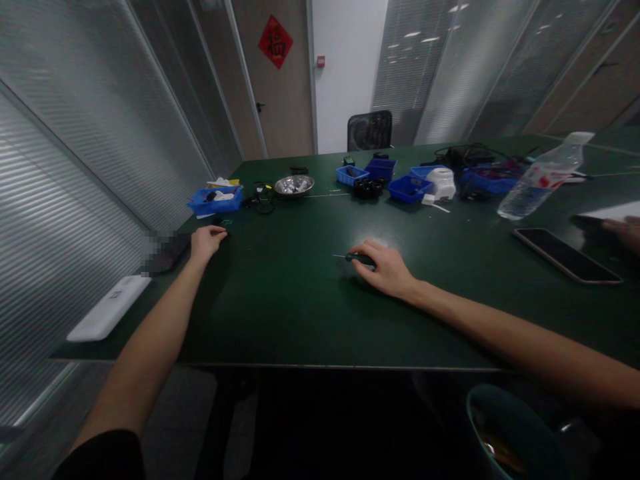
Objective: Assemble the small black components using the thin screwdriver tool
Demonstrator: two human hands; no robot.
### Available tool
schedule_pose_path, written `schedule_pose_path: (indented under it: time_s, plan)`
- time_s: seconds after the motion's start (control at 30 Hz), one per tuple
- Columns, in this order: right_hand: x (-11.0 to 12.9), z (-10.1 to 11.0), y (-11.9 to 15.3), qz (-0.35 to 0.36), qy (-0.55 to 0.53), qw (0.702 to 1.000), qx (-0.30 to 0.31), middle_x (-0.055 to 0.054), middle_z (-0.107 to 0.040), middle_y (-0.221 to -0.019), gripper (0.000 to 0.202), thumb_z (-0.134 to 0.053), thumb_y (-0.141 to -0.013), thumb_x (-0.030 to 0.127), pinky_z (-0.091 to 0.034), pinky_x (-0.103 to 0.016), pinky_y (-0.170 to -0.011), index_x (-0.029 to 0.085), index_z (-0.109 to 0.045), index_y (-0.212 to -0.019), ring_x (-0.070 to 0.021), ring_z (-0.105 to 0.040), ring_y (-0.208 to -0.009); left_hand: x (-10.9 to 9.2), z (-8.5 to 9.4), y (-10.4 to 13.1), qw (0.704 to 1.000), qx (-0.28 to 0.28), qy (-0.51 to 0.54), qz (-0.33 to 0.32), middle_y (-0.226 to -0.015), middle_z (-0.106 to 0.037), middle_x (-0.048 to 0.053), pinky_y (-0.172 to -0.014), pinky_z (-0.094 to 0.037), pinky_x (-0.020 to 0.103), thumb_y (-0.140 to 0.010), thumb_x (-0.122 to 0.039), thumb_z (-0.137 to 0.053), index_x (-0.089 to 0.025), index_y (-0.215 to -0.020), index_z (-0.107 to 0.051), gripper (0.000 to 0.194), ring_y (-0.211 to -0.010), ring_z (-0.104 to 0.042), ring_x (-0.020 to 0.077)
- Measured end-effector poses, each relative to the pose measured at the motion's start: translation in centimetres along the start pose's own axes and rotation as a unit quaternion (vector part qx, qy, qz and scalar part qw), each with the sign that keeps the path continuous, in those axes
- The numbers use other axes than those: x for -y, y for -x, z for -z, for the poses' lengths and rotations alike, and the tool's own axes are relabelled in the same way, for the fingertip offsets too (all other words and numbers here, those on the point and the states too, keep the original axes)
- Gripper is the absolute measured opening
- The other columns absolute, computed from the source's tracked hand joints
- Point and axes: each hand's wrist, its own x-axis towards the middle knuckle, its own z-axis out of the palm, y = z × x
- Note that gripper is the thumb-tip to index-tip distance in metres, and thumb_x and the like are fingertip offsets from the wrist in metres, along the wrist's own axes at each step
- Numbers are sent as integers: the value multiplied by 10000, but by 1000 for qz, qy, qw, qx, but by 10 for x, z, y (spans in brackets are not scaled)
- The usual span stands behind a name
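Observation:
My right hand rests low over the green tabletop, its fingers wrapped round a small screwdriver with a dark green handle. The thin metal shaft points left. Farther left, my left hand reaches out with fingertips pinched together at the table; a tiny dark bit shows at the tips, too small to name. Just beyond that hand lie small dark and green pieces. A blue tray with white and dark items stands behind them.
A metal bowl, a black cable and blue trays stand toward the back. On the right are a water bottle, a phone and another person's hand. A white box lies left; a bin stands below.

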Motion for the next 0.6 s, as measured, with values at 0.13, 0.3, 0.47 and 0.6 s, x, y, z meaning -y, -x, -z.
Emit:
schedule_pose_path:
  time_s: [0.13, 0.3, 0.47, 0.6]
  plan:
    - [-1, -1, 0, 3, 5, 1000, -2, -79, -716, -1067, 221, -590, -1018, 321, -478, -342, -705, 199, -685, -1176, -200, -647, -812, 1, -1, 0, 1000, -2, 9, 13, -1060, -815, 112, -970, -550, 344, -837, -293, -788, -159, -1088, -829, 287, -1012, -744, 263]
    - [-3, -1, 0, -1, 3, 1000, 8, -82, -714, -1089, 242, -589, -1020, 333, -490, -343, -710, 199, -681, -1199, -201, -654, -820, 2, 2, 0, 1000, -5, 21, 21, -1021, -821, 100, -975, -554, 352, -806, -299, -815, -172, -1079, -841, 302, -988, -747, 266]
    - [-3, -2, 0, -3, 9, 1000, 7, -78, -717, -1080, 232, -588, -1013, 322, -485, -344, -706, 200, -683, -1186, -200, -655, -815, 6, 5, -2, 999, -1, 30, 20, -1008, -826, 82, -1026, -540, 372, -790, -318, -826, -202, -1052, -851, 288, -1024, -749, 282]
    - [-1, -1, 0, -6, 10, 1000, 8, -77, -715, -1079, 234, -584, -1016, 327, -478, -344, -706, 201, -683, -1187, -199, -652, -811, 9, 6, -2, 999, 9, 36, 19, -1031, -825, 88, -1029, -537, 362, -786, -315, -827, -197, -1073, -849, 311, -1045, -751, 282]
